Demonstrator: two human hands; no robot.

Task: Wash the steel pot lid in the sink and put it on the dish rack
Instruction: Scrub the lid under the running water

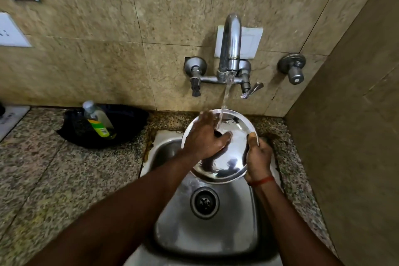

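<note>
The round steel pot lid (232,157) is held tilted over the steel sink (207,229), under a stream of water (225,101) running from the wall tap (231,45). My right hand (258,157) grips the lid's right rim, thumb on the shiny face. My left hand (205,138) lies flat across the lid's left half, fingers spread over its centre, where a dark knob seems to sit under the fingers. No dish rack is in view.
A clear soap bottle with a green label (98,122) stands in a black bowl (103,127) on the speckled granite counter left of the sink. The sink drain (204,202) is open below the lid. A tiled wall closes in on the right.
</note>
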